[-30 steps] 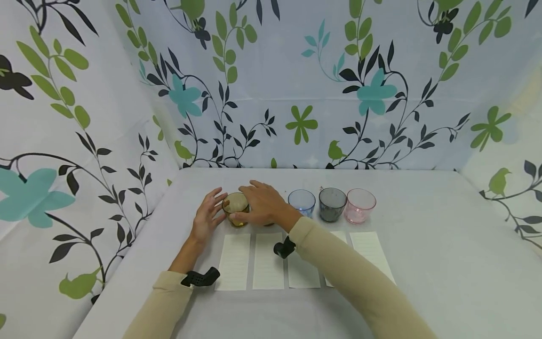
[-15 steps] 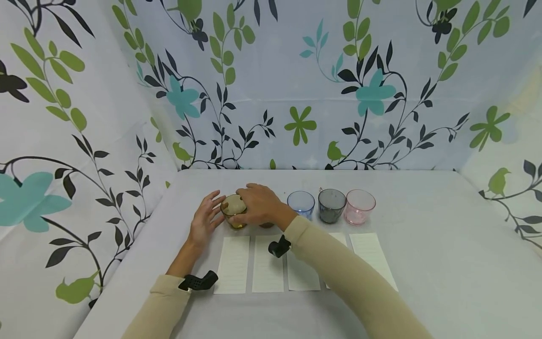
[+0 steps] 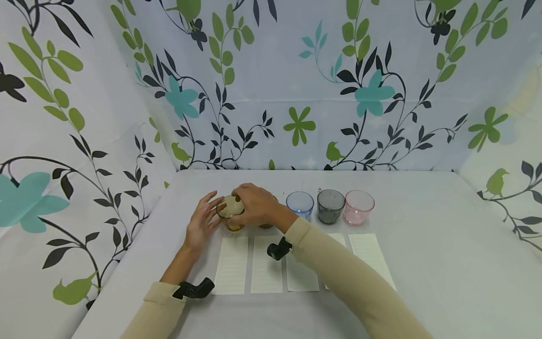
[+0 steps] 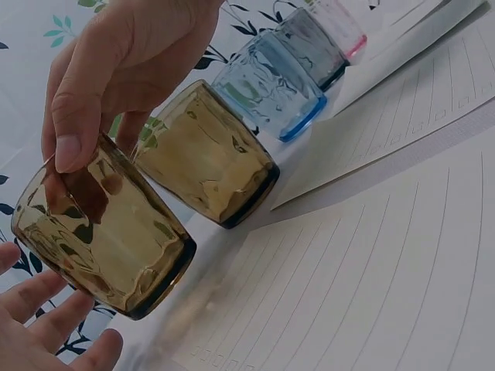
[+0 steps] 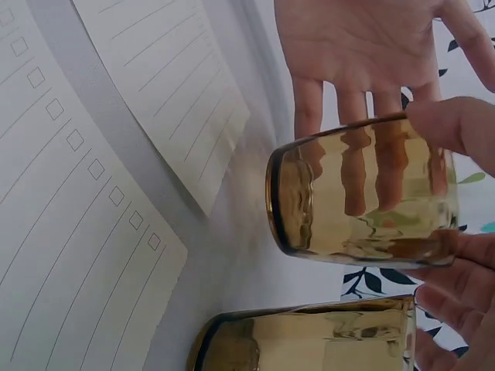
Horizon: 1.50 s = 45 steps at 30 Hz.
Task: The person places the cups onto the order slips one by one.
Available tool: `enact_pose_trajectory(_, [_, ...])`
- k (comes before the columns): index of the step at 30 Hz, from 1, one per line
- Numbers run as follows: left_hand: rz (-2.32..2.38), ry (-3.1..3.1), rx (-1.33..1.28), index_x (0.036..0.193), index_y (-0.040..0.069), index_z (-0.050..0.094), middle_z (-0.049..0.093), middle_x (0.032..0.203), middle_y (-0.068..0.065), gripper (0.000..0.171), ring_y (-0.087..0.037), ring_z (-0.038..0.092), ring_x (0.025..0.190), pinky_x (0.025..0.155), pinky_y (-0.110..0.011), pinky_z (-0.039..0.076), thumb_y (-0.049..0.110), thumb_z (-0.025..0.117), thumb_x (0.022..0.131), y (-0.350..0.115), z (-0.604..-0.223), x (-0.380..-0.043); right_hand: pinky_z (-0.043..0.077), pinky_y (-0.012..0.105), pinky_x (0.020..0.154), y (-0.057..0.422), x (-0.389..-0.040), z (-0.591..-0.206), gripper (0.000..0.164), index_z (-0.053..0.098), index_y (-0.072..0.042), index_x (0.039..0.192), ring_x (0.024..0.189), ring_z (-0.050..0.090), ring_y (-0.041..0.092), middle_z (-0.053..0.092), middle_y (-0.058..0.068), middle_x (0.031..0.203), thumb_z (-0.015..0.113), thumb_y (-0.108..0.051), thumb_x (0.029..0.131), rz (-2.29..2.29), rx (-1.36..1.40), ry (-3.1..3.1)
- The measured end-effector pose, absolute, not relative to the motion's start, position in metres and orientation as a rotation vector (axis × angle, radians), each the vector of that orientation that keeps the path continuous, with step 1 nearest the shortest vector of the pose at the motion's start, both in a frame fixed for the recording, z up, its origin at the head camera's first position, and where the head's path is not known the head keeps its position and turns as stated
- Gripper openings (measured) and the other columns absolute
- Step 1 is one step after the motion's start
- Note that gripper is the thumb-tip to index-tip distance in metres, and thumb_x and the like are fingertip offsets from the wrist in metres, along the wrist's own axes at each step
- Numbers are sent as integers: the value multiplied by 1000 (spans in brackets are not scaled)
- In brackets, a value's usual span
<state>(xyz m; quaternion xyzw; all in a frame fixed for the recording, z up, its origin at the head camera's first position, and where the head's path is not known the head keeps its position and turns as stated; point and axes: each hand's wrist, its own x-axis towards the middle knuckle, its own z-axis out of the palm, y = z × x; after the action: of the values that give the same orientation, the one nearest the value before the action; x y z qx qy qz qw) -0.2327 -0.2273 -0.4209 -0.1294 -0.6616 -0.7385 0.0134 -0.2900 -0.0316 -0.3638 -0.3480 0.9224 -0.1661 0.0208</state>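
Note:
An amber drinking glass [image 3: 230, 209] is at the left end of a row of glasses. My right hand [image 3: 258, 206] pinches it by the rim from above, with the thumb [image 4: 69, 151] on the near side. In the right wrist view the glass [image 5: 363, 193] appears slightly off the table. My left hand [image 3: 199, 230] is close beside it on the left, fingers spread and fairly straight; whether the fingertips touch the glass I cannot tell. A second amber glass [image 4: 213, 158] stands just to the right, mostly hidden under my right hand in the head view.
Farther right stand a blue glass [image 3: 300, 203], a grey glass [image 3: 330, 207] and a pink glass [image 3: 358, 208]. Several lined paper strips, among them the leftmost strip [image 3: 230, 266], lie in front of the glasses. A patterned cloth [image 3: 254, 94] hangs behind the white table [image 3: 444, 259].
My right hand and the amber glass have shifted slightly left, widening the gap to the second amber glass. My left hand has moved a little left too. The other glasses stay put.

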Motion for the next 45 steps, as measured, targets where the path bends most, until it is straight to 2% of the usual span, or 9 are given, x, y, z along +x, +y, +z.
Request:
enact_pose_trajectory(9, [-2262,-2039,-439,159,14,21,32,157,-16,57,-32,33,142,113,-52,27,38,23,107,-229,-416,-223,49,40,102,-21,-281,-358,70,55,-15,142,132,46,17,59,-1,130,74,-48,83,-793,-1171,2762])
enact_pose_trajectory(16, [-2299,-1996,-429,159,13,17,32,156,-20,58,-32,34,142,110,-43,32,39,23,107,-229,-415,-214,50,39,98,-18,-273,-353,69,56,-15,141,120,57,20,64,2,130,78,-42,81,-959,-1210,2700])
enact_pose_trajectory(21, [-2304,-1984,-430,157,18,21,28,155,-24,55,-34,30,144,111,-44,29,38,22,107,-228,-413,-207,51,35,95,-18,-268,-352,69,58,-15,138,115,62,18,67,-1,125,82,-39,78,-1099,-1260,2645])
enact_pose_trajectory(26, [-2278,-2011,-447,159,13,18,29,154,-24,57,-34,29,146,112,-46,27,37,21,107,-229,-411,-202,53,28,87,-18,-264,-352,70,57,-12,138,107,64,18,66,-3,121,84,-35,77,-1177,-1271,2612])
enact_pose_trajectory(32, [-2263,-2036,-469,159,16,19,30,154,-25,55,-32,33,144,110,-41,33,36,19,107,-231,-410,-195,56,25,85,-16,-260,-351,68,57,-10,137,108,64,23,66,6,124,84,-29,78,-1295,-1274,2522])
enact_pose_trajectory(35, [-2275,-2046,-483,160,13,16,31,154,-22,57,-30,34,143,110,-39,34,36,17,108,-231,-410,-192,57,26,85,-15,-257,-350,67,57,-8,137,107,64,23,65,9,124,84,-26,77,-1362,-1272,2471])
enact_pose_trajectory(39, [-2304,-2051,-476,160,12,14,29,156,-19,57,-31,29,146,113,-45,28,35,15,107,-231,-412,-188,57,24,84,-14,-251,-350,67,57,-6,136,107,64,28,65,12,123,85,-23,77,-1425,-1269,2402])
enact_pose_trajectory(45, [-2322,-2051,-486,160,11,13,26,159,-17,59,-35,21,151,115,-54,19,34,17,106,-230,-416,-183,59,29,84,-15,-247,-357,67,57,-4,134,105,66,31,65,12,121,85,-21,76,-1442,-1284,2348])
